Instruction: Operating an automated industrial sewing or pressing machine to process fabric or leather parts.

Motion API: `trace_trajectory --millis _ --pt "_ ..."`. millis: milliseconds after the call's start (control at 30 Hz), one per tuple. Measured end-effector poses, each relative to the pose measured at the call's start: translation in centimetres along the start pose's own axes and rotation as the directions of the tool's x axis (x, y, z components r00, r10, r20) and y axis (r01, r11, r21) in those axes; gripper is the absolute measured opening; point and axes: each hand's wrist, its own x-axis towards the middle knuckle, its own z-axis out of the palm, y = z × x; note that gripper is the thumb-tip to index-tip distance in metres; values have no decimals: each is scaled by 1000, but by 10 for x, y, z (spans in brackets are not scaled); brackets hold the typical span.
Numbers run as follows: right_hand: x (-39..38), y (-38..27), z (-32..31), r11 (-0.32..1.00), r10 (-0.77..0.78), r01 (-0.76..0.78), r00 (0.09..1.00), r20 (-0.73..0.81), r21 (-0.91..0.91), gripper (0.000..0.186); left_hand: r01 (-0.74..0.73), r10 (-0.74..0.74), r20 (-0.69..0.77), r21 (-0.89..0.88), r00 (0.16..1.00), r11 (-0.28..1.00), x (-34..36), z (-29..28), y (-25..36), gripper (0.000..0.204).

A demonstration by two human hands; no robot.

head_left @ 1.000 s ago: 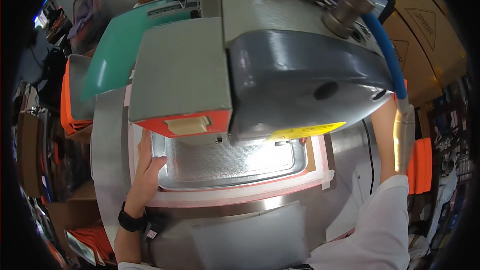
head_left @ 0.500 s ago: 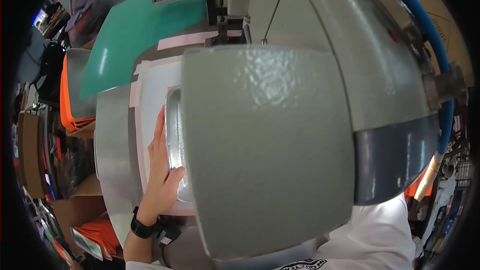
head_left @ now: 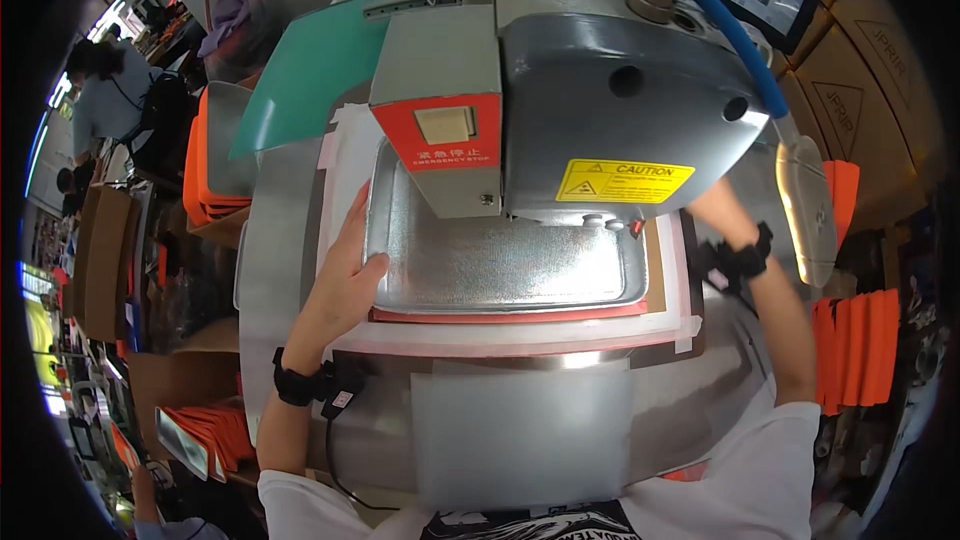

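Observation:
A shallow rectangular silver tray point(head_left: 500, 265) with rounded corners lies under the head of a grey machine point(head_left: 630, 110), on a flat bed edged with pink and white tape. My left hand point(head_left: 345, 280) is closed on the tray's left rim, thumb on the edge and fingers along its outer side. Past the right side of the machine head, my right hand point(head_left: 722, 212) reaches toward the tray's far right corner. Its fingers are hidden behind the machine. The machine also covers the tray's far part. An orange-red layer point(head_left: 520, 316) shows below the tray's near edge.
A box with a red front and a square button point(head_left: 445, 125) hangs over the tray. Orange silver-lined trays stand stacked at left point(head_left: 205, 165) and right point(head_left: 860, 345). A translucent sheet point(head_left: 520, 430) lies in front of me. A green sheet point(head_left: 310, 70) curves at back left.
My view has shifted, so the machine's front, the tray's near side and my right forearm now show. The left hand still holds the tray's left rim.

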Motion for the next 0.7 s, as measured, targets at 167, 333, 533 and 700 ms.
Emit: trace_trajectory --millis 167,333,533,700 --pt "-70 -56 0 972 -45 30 997 59 231 38 20 -17 -20 163 1000 986 -5 -5 -9 65" --pt "-81 -61 -10 990 -81 69 992 96 123 37 92 -81 -51 279 995 956 -8 0 13 63" --pt "-85 -42 -2 989 -105 86 982 160 121 40 143 -125 -106 188 986 972 -11 -12 36 61" --pt "-90 -41 -4 978 -102 59 971 214 198 47 200 -296 -191 -401 936 894 -15 -11 34 61"
